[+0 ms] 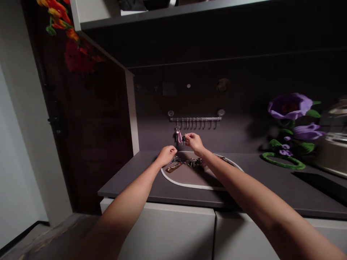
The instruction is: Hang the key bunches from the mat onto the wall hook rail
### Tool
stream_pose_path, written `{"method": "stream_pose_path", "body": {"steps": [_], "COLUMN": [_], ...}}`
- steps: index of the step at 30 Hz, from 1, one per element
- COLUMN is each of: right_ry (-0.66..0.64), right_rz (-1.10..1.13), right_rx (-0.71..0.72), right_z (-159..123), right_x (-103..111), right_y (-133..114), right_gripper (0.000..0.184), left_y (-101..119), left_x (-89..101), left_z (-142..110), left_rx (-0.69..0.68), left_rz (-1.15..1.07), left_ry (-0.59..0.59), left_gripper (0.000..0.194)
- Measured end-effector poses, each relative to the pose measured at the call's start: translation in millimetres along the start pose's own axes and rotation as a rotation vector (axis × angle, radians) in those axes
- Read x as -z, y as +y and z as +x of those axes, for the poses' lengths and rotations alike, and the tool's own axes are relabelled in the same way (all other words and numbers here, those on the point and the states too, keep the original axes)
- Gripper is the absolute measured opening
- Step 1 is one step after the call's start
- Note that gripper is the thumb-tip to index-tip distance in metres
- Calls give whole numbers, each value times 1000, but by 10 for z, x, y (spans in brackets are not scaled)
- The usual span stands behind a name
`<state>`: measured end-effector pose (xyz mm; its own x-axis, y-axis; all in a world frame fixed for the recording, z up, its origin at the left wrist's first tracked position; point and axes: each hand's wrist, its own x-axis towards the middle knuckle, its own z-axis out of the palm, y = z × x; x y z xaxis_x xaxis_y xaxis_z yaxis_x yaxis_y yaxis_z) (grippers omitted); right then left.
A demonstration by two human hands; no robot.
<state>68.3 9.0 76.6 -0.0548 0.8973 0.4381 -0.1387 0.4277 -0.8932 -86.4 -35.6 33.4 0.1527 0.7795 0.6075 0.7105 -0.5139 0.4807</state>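
Note:
My right hand [194, 142] is raised in front of the wall, pinching a small dark key [184, 139] just below a metal hook rail [195, 118]. A key ring with a pink strap [178, 136] hangs from the rail's left hook, right beside that key. My left hand [166, 154] hovers with fingers curled over a white-rimmed oval tray [189, 185] on the dark counter. What its fingers hold, if anything, is hidden. Several more keys and a brown fob [174, 167] lie at the tray's far end.
Purple knitted flowers [292, 107] with a green coiled stem stand on the counter at the right, next to a metal pot [334, 151]. A tall dark panel [89, 119] rises at the left. White cabinet fronts [168, 231] sit below the counter; an orange flower garland [58, 16] hangs top left.

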Motion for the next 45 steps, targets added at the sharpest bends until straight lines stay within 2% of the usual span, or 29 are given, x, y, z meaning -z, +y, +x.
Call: {"method": "stream_pose_path", "body": {"steps": [8, 18, 26, 35, 45], "right_ry": [159, 310, 342, 340, 298], "right_rz": [40, -4, -15, -64, -251], "right_rx": [-56, -96, -116, -147, -62], "right_z": [354, 672, 723, 703, 724], "right_x": [-159, -276, -330, -273, -182], "right_y": [-218, -155, -140, -18, 94], "right_gripper": [8, 10, 11, 8, 9], "left_y": [-90, -70, -92, -70, -82], "left_x": [-45, -37, -34, -2, 22], "left_z": [16, 4, 13, 16, 18], "left_rx": [-61, -87, -99, -82, -61], "left_rz": [113, 160, 180, 221, 213], "left_ry": [-39, -43, -57, -59, -45], "left_gripper": [19, 19, 20, 20, 20]}}
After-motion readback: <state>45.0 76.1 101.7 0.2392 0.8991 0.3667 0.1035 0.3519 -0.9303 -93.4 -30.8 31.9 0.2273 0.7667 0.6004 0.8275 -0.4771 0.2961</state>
